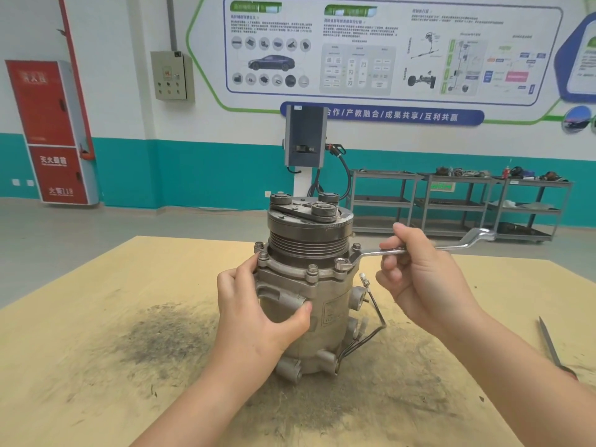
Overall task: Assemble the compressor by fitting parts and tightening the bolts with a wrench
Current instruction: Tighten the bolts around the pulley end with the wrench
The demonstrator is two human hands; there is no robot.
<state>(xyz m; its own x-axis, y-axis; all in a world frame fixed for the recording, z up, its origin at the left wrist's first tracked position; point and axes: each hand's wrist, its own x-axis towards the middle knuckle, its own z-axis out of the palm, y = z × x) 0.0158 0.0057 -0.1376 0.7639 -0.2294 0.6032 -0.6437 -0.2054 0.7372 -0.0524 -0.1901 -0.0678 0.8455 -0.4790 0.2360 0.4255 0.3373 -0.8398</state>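
A grey metal compressor (325, 304) stands upright in the middle of the wooden table (96, 317), its pulley and clutch plate (306, 211) on top. Several bolts (312, 270) ring its upper flange. My left hand (258, 304) grips the compressor body from the left, thumb across the front. My right hand (419, 279) holds a silver ring wrench (451, 246) by the middle of its shaft. The wrench's ring end sits over the flange bolt (342, 262) at the front right, and its handle points right.
A thin black wire with a white plug (371, 295) hangs off the compressor's right side. A slim metal tool (550, 343) lies near the table's right edge. Dark grime stains the tabletop around the compressor. Grey shelving carts (458, 201) and a charging post (304, 137) stand behind.
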